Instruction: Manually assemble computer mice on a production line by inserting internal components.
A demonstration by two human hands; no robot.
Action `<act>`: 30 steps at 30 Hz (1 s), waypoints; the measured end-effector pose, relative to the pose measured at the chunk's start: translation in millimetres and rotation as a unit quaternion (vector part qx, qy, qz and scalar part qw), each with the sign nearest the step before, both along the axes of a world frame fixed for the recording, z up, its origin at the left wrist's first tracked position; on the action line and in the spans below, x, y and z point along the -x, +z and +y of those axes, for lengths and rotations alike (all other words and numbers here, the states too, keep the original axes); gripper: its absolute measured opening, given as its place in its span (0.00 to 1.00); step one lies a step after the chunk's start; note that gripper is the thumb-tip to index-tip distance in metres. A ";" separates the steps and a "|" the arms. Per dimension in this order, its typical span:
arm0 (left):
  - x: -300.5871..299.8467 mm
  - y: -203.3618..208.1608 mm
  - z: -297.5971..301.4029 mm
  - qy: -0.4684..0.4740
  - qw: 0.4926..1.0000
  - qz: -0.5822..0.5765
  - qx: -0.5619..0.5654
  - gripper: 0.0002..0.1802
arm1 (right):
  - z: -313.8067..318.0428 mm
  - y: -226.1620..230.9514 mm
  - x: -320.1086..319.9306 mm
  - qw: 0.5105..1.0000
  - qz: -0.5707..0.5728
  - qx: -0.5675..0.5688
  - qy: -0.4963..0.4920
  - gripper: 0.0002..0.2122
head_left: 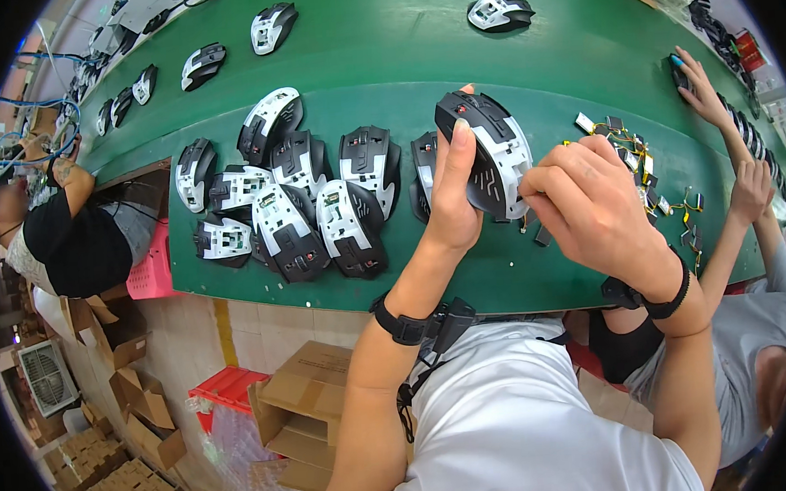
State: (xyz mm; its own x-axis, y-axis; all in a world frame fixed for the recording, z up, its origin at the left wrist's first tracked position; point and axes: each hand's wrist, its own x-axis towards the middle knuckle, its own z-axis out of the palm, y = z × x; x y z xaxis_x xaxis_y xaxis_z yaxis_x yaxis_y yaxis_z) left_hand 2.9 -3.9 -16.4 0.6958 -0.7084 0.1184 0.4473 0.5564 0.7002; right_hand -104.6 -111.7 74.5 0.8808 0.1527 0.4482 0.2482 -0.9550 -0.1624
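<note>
Green covered the table [503,284]. At the far left a person [86,233] in a black top sat by a pink basket [151,267]. Next came a cluster of mice [289,234], black and silver, some leaning on others. Right of these, a lone mouse [423,167] lay partly behind the left hand [455,197], which gripped the held mouse [497,154] above the table, thumb against its near side. The right hand [584,202] had its fingers drawn together at that mouse's lower right edge; whether they pinched anything, I could not tell. Beyond it lay small wired parts [616,124], then another person [733,360] in grey, arms over the table.
</note>
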 end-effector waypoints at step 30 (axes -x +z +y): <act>-2.9 7.5 4.9 0.047 0.990 0.080 0.106 0.34 | 29.6 -47.7 22.2 0.920 0.020 -0.388 -0.045 0.19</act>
